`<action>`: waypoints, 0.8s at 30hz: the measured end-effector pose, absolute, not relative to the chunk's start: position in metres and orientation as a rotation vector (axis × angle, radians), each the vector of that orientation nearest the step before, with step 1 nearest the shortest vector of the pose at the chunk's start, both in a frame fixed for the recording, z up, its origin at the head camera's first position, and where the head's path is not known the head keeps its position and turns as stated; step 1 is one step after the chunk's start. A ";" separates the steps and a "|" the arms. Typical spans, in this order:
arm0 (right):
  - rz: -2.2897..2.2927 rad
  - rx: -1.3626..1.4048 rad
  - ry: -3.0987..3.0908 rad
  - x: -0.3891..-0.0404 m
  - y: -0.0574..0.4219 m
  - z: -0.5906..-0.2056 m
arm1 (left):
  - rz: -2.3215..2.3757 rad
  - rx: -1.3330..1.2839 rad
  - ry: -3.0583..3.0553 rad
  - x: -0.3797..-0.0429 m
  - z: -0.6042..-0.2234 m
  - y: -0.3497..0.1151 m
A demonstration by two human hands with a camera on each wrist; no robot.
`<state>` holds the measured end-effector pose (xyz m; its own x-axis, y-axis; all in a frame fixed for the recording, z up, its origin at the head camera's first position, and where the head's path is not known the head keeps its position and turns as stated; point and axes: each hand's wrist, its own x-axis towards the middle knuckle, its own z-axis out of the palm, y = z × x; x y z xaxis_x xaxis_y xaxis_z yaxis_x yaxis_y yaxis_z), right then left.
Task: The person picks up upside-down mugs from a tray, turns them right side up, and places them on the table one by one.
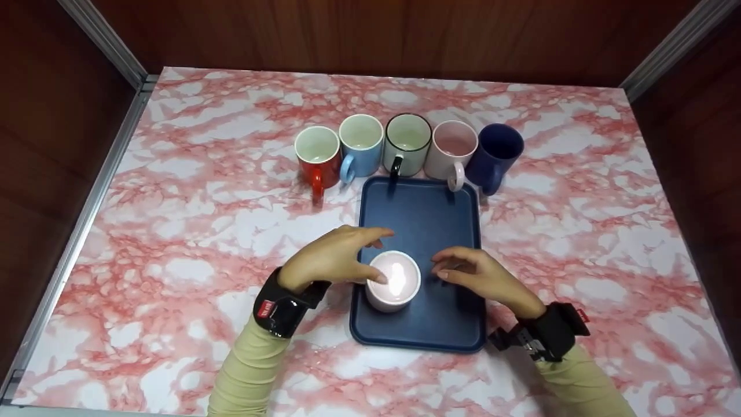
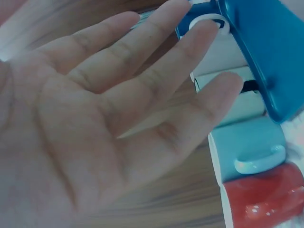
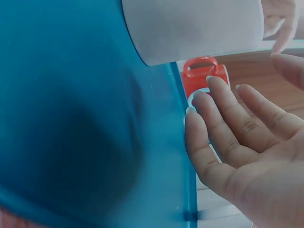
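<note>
A pale pink cup [image 1: 399, 281] stands upright on the left front part of the dark blue tray [image 1: 419, 217]; no handle shows on it. At its left, my left hand [image 1: 330, 255] is held with the fingers extended, and the thumb tip overlaps the rim in the head view. Seen in the left wrist view, the left palm [image 2: 61, 137] holds nothing. My right hand [image 1: 477, 272] hovers over the tray's right side, apart from the cup, its fingers loosely bent. Nothing lies in the right palm [image 3: 270, 175] in the right wrist view.
Behind the tray stands a row of mugs: red [image 1: 318, 168], light blue [image 1: 367, 156], white with a black rim and handle [image 1: 410, 159], pale pink [image 1: 443, 165] and dark blue [image 1: 492, 162]. Brown panels [image 1: 370, 37] surround the red-and-white marbled table [image 1: 191, 272].
</note>
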<state>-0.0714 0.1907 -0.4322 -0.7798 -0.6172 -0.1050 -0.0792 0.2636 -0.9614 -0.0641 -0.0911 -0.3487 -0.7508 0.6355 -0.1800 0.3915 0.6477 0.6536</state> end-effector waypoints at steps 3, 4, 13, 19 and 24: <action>-1.551 -0.677 2.078 -0.071 0.189 -0.434 | 0.828 0.795 2.477 -0.062 -0.353 -0.095; -1.552 -0.689 2.083 -0.072 0.188 -0.435 | 0.823 0.791 2.474 -0.062 -0.354 -0.097; -1.550 -0.751 2.092 -0.067 0.180 -0.420 | 0.759 0.731 2.462 -0.058 -0.367 -0.101; -1.533 -0.750 2.105 -0.063 0.177 -0.408 | 0.749 0.734 2.490 -0.057 -0.376 -0.098; -1.533 -0.759 2.095 -0.064 0.179 -0.414 | 0.766 0.738 2.543 -0.054 -0.386 -0.097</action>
<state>-0.0639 0.1792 -0.4144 -0.7561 -0.6540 -0.0241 -0.1749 0.2374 -0.9555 -0.0537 -0.0967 -0.3861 -0.7887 0.5804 -0.2028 0.3717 0.7128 0.5947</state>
